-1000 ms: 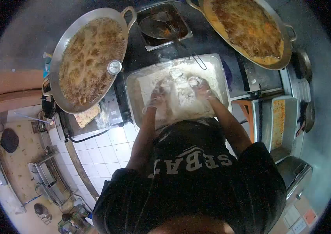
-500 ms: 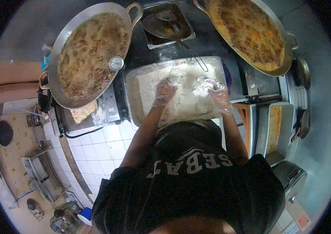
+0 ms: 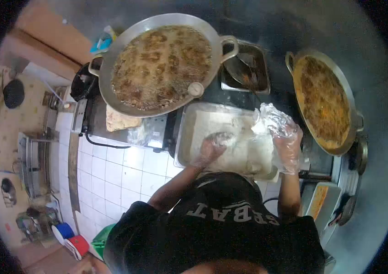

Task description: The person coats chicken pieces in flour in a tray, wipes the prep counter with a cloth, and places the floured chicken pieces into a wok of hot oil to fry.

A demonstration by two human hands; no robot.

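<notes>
A rectangular metal pan point(image 3: 181, 146) of white flour point(image 3: 242, 153) lies in front of me. My left hand point(image 3: 214, 145), in a clear plastic glove, rests low over the flour, fingers stretched to the right and dusted white. Above the pan's right side, my right hand point(image 3: 287, 141), also gloved, is raised and closed around a white, flour-coated lump point(image 3: 269, 119) with a crinkled, shiny look. What lies inside that coating is hidden.
At the back left, a big two-handled pan point(image 3: 107, 86) of bubbling oil has a dial thermometer point(image 3: 196, 89) at its rim. Another frying pan point(image 3: 351, 98) is at the right. Between them, a metal tray point(image 3: 267, 86) holds a strainer point(image 3: 236, 71).
My right hand has risen from the flour, lifting the white lump. My left hand stays low at the flour. The view has turned, shifting the pans across it.
</notes>
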